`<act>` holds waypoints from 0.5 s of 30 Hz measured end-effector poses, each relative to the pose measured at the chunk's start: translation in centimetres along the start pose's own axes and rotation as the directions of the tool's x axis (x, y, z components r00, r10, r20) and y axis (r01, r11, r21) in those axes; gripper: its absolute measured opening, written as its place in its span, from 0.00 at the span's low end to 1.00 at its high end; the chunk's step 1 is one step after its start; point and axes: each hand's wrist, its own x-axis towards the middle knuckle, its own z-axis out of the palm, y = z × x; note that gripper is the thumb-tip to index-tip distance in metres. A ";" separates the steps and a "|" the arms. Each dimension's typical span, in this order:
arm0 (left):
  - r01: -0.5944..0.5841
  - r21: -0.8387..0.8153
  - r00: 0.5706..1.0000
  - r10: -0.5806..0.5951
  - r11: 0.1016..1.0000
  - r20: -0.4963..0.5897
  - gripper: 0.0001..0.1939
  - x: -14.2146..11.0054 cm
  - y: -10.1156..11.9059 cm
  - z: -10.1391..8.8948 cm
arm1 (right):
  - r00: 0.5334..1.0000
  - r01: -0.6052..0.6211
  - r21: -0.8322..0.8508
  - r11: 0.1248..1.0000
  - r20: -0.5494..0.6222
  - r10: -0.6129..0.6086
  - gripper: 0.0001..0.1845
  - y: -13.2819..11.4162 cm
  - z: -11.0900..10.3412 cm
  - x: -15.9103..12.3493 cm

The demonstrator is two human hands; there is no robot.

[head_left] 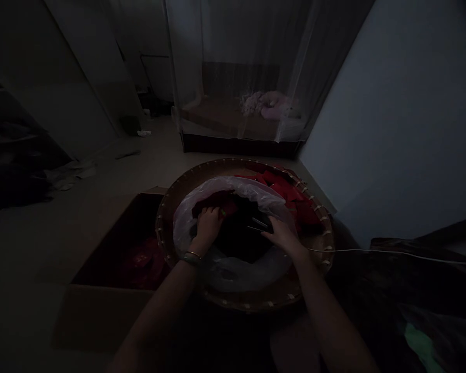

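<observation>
In a dim room a round woven tray (318, 217) lies in front of me. On it sits an open clear plastic bag (233, 186) with dark contents and some red pieces. My left hand (207, 224) reaches into the bag, fingers curled on something dark that I cannot make out; a bangle circles the wrist. My right hand (281, 233) rests at the bag's right side, fingers closed on a dark, flat, shiny object (261, 224). More red pieces (295, 194) lie on the tray behind the bag.
An open cardboard box (101, 295) with red contents stands left of the tray. A thin white cable (392, 254) runs to the right over dark fabric. A netted bed (241, 119) with a pink soft toy stands at the back. Bare floor stretches to the left.
</observation>
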 end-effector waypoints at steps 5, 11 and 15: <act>-0.025 -0.150 1.000 0.027 0.988 0.010 0.14 0.3 -0.8 -0.1 | 0.999 0.021 0.027 0.999 -0.037 -0.020 0.22 -0.1 0.3 0.1; -0.030 -0.267 0.999 0.033 0.963 0.005 0.12 0.3 -0.7 -0.5 | 0.993 0.038 0.170 0.985 -0.118 -0.018 0.15 -1.6 -0.8 0.1; -0.272 -0.408 0.962 0.250 0.871 -0.107 0.15 0.2 0.2 -0.8 | 0.989 -0.002 0.547 0.837 -0.123 0.083 0.22 -2.9 -0.5 0.2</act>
